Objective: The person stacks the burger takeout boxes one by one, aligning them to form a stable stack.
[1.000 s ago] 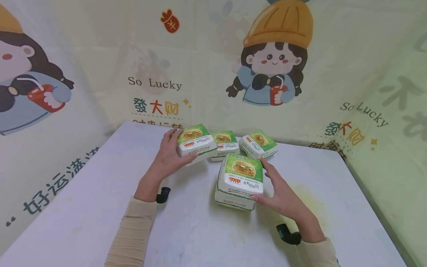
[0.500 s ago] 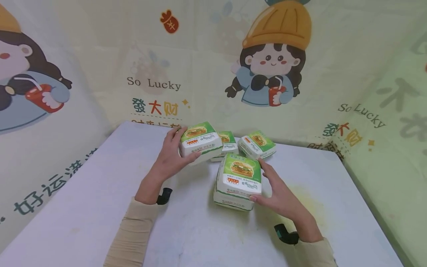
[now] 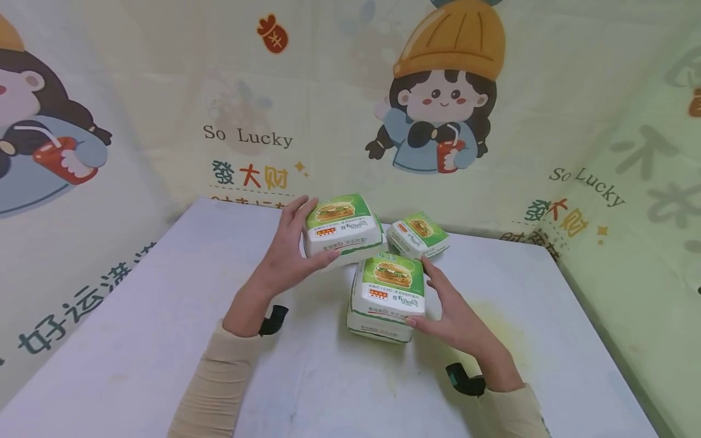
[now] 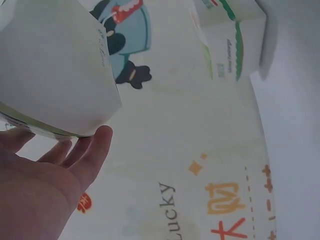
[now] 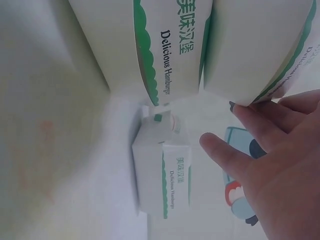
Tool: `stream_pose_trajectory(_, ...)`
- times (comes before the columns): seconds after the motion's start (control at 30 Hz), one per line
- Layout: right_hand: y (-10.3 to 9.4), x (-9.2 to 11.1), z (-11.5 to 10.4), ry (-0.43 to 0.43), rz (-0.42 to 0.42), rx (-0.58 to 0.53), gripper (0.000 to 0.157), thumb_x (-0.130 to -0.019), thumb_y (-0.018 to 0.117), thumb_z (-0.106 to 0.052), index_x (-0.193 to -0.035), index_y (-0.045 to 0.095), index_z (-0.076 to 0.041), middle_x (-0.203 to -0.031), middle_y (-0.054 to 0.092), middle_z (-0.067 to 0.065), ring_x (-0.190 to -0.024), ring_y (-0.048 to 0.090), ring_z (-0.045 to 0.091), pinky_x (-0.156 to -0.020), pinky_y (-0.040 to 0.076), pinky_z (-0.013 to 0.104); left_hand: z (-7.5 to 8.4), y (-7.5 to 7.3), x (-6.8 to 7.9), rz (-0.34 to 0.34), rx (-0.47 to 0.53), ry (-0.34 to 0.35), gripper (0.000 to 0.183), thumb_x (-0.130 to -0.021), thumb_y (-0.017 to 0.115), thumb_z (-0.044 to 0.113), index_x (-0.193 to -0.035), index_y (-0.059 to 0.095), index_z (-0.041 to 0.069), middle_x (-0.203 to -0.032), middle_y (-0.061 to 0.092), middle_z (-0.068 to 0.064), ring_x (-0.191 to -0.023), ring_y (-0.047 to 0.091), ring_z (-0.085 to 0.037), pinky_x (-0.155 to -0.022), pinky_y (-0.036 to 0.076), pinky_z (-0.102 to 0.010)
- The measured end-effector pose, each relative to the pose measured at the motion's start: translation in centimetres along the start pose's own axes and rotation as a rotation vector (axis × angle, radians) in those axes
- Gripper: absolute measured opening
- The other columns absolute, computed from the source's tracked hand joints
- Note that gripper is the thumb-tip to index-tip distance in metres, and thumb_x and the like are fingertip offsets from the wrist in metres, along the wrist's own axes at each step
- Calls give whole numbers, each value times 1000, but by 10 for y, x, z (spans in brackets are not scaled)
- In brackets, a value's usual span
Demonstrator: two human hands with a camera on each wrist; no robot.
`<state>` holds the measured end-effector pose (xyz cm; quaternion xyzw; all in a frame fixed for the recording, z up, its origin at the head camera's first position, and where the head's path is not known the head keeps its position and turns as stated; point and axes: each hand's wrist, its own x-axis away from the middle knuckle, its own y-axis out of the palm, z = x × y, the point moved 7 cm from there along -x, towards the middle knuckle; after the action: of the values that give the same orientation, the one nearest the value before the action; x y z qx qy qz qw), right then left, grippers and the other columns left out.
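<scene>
My left hand (image 3: 282, 261) grips a green-and-white hamburger box (image 3: 345, 228) by its left side, the thumb along the front. The left wrist view shows that box's plain white underside (image 4: 55, 70), raised off the table. In the head view it covers nearly all of another hamburger box behind it. My right hand (image 3: 457, 322) holds the right side of an upper hamburger box (image 3: 391, 286), which sits on a lower hamburger box (image 3: 380, 330). Seen by the right wrist camera, fingertips touch the upper box (image 5: 255, 45) above the lower one (image 5: 170, 55).
One more hamburger box (image 3: 418, 234) lies turned at an angle near the back of the white table (image 3: 323, 389). Behind the table hangs a printed cloth (image 3: 328, 121), and it continues along both sides. Black wrist mounts (image 3: 465, 380) stick out near both wrists.
The left hand has moved right and slightly up with its hamburger box, which now covers most of the box behind it. The right hand keeps its hold on the stacked box.
</scene>
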<state>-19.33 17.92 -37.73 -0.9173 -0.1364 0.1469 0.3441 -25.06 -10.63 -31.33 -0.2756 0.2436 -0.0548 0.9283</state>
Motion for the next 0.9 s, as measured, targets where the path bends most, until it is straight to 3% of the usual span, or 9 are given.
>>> stream_pose_trajectory(0.17, -1, 0, 0, -9, 6, -7, 106, -80, 79, -36, -159, 9, -31, -164, 22, 4, -148, 28, 33, -112, 34, 64, 14, 11, -1, -24, 21, 56, 99, -78, 82, 36, -157, 24, 15, -163, 15, -5, -145, 26, -25, -111, 40, -51)
stream_pose_trajectory(0.43, -2, 1, 2, -7, 13, -3, 104, -80, 79, -38, -159, 11, -32, -163, 25, 1, -147, 29, 34, -110, 34, 66, 28, 31, 3, -84, 71, 88, 97, -77, 83, 34, -155, 29, 15, -162, 21, -2, -145, 29, -21, -110, 42, -48)
stream_pose_trajectory(0.9, 0, -2, 5, -81, 7, -41, 103, -80, 80, -31, -158, 13, -35, -158, 31, -5, -145, 29, 21, -115, 30, 60, 36, 52, 7, -167, 102, 144, 96, -77, 83, 32, -155, 29, 16, -162, 21, 0, -145, 28, -18, -111, 42, -46)
